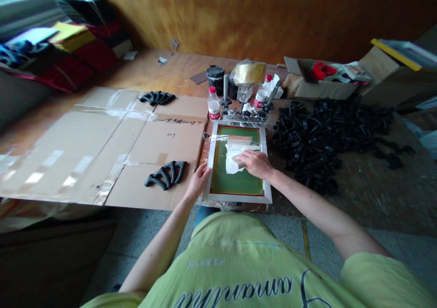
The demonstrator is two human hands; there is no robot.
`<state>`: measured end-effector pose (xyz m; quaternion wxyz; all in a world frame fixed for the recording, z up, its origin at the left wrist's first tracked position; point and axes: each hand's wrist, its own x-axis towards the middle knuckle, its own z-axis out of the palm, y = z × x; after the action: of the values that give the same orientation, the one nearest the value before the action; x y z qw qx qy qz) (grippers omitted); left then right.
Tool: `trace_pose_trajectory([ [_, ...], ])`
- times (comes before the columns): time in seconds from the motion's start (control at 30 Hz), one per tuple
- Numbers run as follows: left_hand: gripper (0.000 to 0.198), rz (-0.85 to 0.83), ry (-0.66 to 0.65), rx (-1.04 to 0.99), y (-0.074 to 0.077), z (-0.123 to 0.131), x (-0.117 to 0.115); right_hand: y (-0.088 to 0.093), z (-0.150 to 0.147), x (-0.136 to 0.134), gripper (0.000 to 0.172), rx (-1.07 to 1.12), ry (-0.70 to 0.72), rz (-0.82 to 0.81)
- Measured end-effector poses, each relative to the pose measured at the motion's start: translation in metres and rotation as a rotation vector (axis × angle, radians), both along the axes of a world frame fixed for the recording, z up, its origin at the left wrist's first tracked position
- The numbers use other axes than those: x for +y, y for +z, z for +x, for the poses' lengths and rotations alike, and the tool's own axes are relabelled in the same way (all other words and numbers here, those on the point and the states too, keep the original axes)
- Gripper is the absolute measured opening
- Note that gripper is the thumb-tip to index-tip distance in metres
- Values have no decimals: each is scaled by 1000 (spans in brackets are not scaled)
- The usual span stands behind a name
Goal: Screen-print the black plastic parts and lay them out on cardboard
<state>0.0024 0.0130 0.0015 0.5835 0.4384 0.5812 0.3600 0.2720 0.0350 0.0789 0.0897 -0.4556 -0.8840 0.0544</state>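
Note:
A silk-screen frame (pixel 268 187) with silver metal edges and green mesh lies in front of me, joined to a metal hinge clamp (pixel 244 115) at its far end. My left hand (pixel 200 179) grips the frame's left edge, fingers partly hidden. Over the mesh, my right hand (pixel 255 163) is closed on a crumpled white wipe (pixel 234 155), paper or cloth; a greyish edge shows under the fingers. Just beyond the wipe, a squeegee-like strip (pixel 240 140) with a brownish edge and clear tape lies across the screen.
Flat cardboard (pixel 102 130) at left bears black curved branched parts (pixel 166 175) and a similar set (pixel 157 98) farther back. Red-capped bottles (pixel 213 103) and a black tub (pixel 215 77) stand behind the frame. A heap of black parts (pixel 317 135) and an open carton (pixel 316 89) are at right.

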Motion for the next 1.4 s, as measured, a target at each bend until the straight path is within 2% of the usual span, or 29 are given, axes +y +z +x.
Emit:
trace_pose_trajectory([
  [0.07,65,-7,21,3,3,1,-1,-9,-3,-9,24,16,0,20],
  [0.17,63,-25,47,19,9,2,-1,-11,-1,-19,21,52,61,-33],
  [0.27,62,-26,56,28,15,2,-2,3,-1,-5,14,80,10,-69],
  [0.37,70,-39,35,8,25,1,-3,23,-10,27,38,133,-171,-31],
  [0.43,79,-52,12,-27,37,-1,-3,37,-13,48,54,146,-266,-9],
  [0.5,79,-42,0,-74,55,-3,-3,50,-2,62,60,164,-348,34],
  [0.57,65,-19,21,-124,75,-3,1,59,23,69,56,229,-451,124],
  [0.63,57,25,75,-165,98,0,10,60,56,66,46,304,-589,208],
  [0.7,58,137,148,-199,122,7,25,49,83,56,38,306,-703,201],
  [0.77,58,291,199,-243,146,18,46,26,90,39,39,256,-721,126],
  [0.87,57,425,176,-312,178,34,78,-16,65,10,37,182,-571,25],
  [0.93,54,452,153,-338,189,40,91,-37,40,-4,29,116,-475,-12],
  [1.0,52,469,177,-353,185,45,88,-46,19,-9,19,45,-452,-67],
  [1.03,52,454,194,-350,176,47,79,-45,12,-10,16,30,-475,-104],
  [1.1,55,316,165,-316,149,53,51,-39,1,-12,15,54,-552,-172],
  [1.13,56,171,92,-287,132,57,33,-35,-5,-15,16,86,-587,-182],
  [1.2,58,-213,-161,-253,99,66,-3,-27,-21,-26,17,165,-600,-135],
  [1.27,55,-354,-146,-343,74,75,-30,-22,-39,-39,17,234,-451,-48],
  [1.3,51,-374,-82,-391,66,76,-37,-21,-46,-44,17,258,-323,-15],
  [1.37,42,-354,72,-427,56,67,-39,-19,-43,-48,18,279,-109,15],
  [1.4,38,-333,131,-402,53,56,-36,-19,-31,-46,20,279,-83,20],
])
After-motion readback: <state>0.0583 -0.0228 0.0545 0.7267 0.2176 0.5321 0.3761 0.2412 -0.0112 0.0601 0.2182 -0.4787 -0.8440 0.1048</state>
